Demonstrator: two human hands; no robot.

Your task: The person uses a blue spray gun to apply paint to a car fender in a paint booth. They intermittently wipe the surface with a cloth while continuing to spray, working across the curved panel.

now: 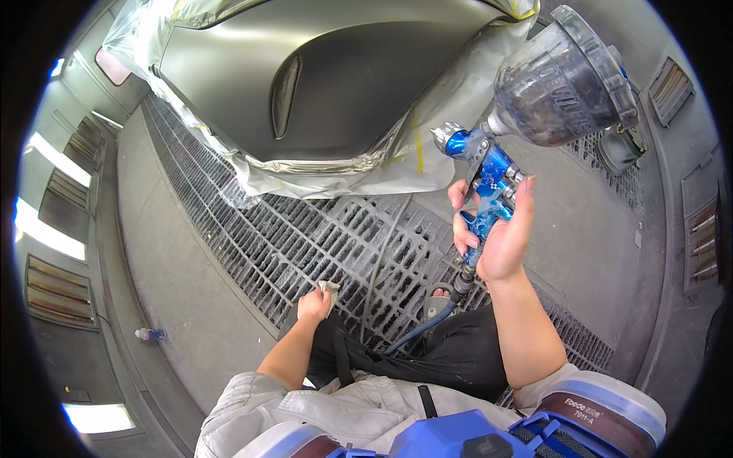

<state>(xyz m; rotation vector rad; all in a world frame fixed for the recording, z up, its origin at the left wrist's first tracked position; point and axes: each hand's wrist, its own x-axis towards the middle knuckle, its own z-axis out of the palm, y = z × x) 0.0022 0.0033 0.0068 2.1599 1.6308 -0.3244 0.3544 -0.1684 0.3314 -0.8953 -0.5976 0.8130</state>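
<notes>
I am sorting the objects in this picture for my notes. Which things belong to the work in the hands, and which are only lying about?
In use:
- blue spray gun with cup on top, in the right hand
- air hose at its base
- small cloth in the left hand
- masked grey car panel

Lying about:
- small bottle on the floor, by the wall
- round object on the floor grating

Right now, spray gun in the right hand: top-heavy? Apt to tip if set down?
Probably top-heavy: the big cup sits above the slim blue spray gun. Likely tips if stood upright. The hose below the right hand may tug.
</notes>
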